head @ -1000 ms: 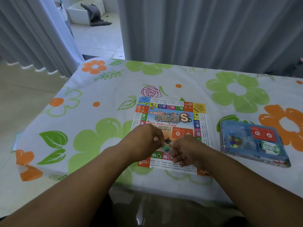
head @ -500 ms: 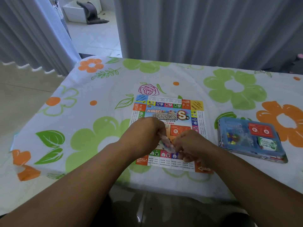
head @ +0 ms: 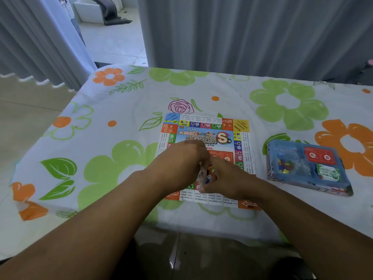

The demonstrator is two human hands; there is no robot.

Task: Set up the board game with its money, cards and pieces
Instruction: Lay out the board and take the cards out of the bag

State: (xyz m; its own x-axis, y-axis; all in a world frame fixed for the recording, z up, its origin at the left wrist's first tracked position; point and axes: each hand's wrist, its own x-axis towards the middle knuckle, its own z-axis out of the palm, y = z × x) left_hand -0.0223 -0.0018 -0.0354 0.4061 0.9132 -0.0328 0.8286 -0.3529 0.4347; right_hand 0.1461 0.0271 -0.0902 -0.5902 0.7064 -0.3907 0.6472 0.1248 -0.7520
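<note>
Clear plastic shows between the two hands in the head view: a little bag with a white die and some coloured bits inside. It is held just above the near half of the game board, which lies flat and unfolded on the worktop with its flowered cloth. The left hand and the right hand meet at the bag, and the fingers of both are curled and pinching it. The left hand is blurred, so its exact hold is not clear. The game box lies well apart to the right, with a red card pack, a green-and-white pack and small coloured pieces visible through its cover.

I judge the step in hand to be opening this bag of dice and pieces. The next move asks for pulling the two sides apart gently, low over the board, so that the small parts do not jump off the worktop.
</note>
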